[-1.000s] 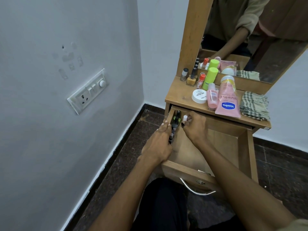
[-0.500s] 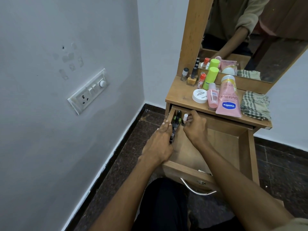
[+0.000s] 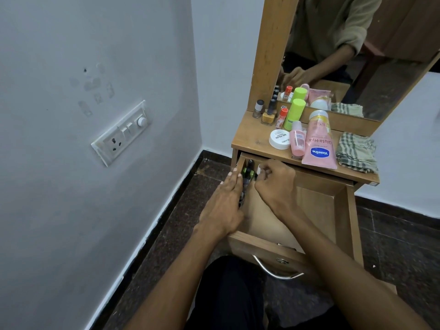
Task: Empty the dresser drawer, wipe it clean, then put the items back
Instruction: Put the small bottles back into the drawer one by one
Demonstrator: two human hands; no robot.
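**Small bottles lined up along the drawer's left wall**

At the far left corner of the open drawer (image 3: 316, 206), both hands work on a row of small dark tubes and bottles (image 3: 246, 179) that lies against the left wall. The left hand (image 3: 223, 206) rests over the drawer's left edge with its fingers straight and close together, pressed along the outside of the row as if to keep it in line. The right hand (image 3: 276, 184) is curled at the inner end of the row, fingertips pinching a small white-capped item (image 3: 259, 168) just beside the dark ones; what that item is cannot be told. Most of the drawer floor shows bare wood.

On the dresser top (image 3: 250, 139) above stand nail polish bottles (image 3: 267, 113), a green bottle (image 3: 295, 113), a white jar (image 3: 279, 139), a small pink bottle (image 3: 298, 141) and a large pink lotion tube (image 3: 319, 148), with a folded checked cloth (image 3: 356, 148) at the right end. A mirror (image 3: 357, 55) rises behind them.

Judging by the bare floor and the cloth set aside, the wiping looks done and this is the putting-back step, only partly finished: most items are still up on top. It could also be late emptying; the view does not settle it.

The next move likely calls for seating the white-capped item snugly against the row without knocking the others over, then reaching up to the top for the next bottle. The tall ones would probably need laying flat.
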